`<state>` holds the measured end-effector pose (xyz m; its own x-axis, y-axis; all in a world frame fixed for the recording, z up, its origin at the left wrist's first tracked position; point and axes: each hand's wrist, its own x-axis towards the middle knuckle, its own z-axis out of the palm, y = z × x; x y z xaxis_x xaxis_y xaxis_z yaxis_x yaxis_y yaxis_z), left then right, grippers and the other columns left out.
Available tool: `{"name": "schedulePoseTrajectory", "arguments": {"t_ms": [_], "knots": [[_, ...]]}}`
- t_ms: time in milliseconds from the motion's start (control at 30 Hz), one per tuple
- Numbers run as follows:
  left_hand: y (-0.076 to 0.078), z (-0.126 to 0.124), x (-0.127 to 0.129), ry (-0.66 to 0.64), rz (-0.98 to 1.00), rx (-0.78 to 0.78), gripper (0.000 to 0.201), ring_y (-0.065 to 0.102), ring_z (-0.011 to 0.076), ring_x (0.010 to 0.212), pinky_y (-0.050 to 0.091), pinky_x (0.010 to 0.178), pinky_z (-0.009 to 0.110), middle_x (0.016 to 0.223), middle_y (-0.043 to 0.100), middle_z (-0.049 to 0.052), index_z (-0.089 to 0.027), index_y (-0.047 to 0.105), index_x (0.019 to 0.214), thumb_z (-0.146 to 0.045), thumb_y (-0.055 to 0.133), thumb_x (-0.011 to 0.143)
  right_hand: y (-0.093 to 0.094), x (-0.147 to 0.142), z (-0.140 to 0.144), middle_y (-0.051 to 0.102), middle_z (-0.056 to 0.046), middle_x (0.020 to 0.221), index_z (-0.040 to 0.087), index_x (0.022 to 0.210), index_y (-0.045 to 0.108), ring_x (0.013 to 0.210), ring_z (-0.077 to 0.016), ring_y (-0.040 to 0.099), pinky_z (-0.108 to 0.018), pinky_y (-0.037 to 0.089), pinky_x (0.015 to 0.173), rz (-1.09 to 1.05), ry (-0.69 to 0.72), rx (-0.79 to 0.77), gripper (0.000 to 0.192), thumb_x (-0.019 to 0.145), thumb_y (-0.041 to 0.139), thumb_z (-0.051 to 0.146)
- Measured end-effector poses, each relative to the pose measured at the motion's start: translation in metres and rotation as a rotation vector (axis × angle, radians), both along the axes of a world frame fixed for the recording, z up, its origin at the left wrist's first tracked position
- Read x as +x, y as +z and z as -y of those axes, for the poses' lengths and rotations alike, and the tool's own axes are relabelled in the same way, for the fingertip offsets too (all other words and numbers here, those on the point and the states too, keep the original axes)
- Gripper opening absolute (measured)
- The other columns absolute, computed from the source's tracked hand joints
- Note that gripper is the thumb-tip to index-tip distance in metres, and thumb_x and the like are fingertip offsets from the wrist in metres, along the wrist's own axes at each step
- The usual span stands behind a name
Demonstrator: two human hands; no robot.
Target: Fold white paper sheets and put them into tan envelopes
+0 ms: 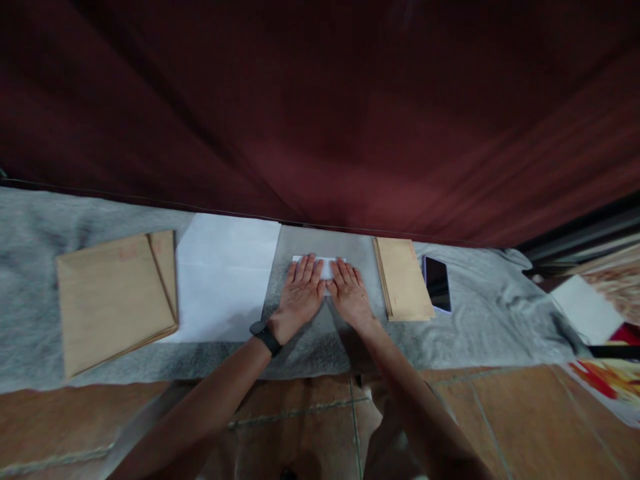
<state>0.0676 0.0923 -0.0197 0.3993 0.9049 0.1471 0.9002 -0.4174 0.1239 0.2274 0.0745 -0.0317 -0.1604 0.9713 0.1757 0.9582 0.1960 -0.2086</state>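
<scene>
Head view: dark red fabric is filling the far side, grey cloth is stretching left to right before it. Large brown envelopes are lying left; white sheet is lying right of them. Smaller brown envelopes are lying right of the hands. Left hand and right hand are resting flat, fingers extended, slightly spread, thumbs nearly meeting. Small white paper is lying mid-scene beneath both. Phone is lying just right of the smaller envelopes. Dark watch is circling the left wrist.

From afar, I am watching dim light falling across dark red fabric, a grey cloth-covered surface and, below, brown floor tiles.
</scene>
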Motion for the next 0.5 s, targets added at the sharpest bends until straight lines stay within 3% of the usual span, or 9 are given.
{"name": "schedulePoseTrajectory", "arguments": {"t_ms": [500], "knots": [[-0.0012,-0.0011,0.0005,0.035,0.025,0.012,0.058,0.026,0.0305,0.156,0.016,0.127,0.055,0.165,0.034,0.019,-0.01,0.041,0.155,-0.039,0.033,0.105,0.0033,0.0024,-0.0014,0.033,-0.014,0.165,0.008,0.158,0.036,0.152,-0.0275,0.032,-0.045,0.021,0.125,0.016,-0.089,-0.047,0.058,0.108,0.035,0.037]]}}
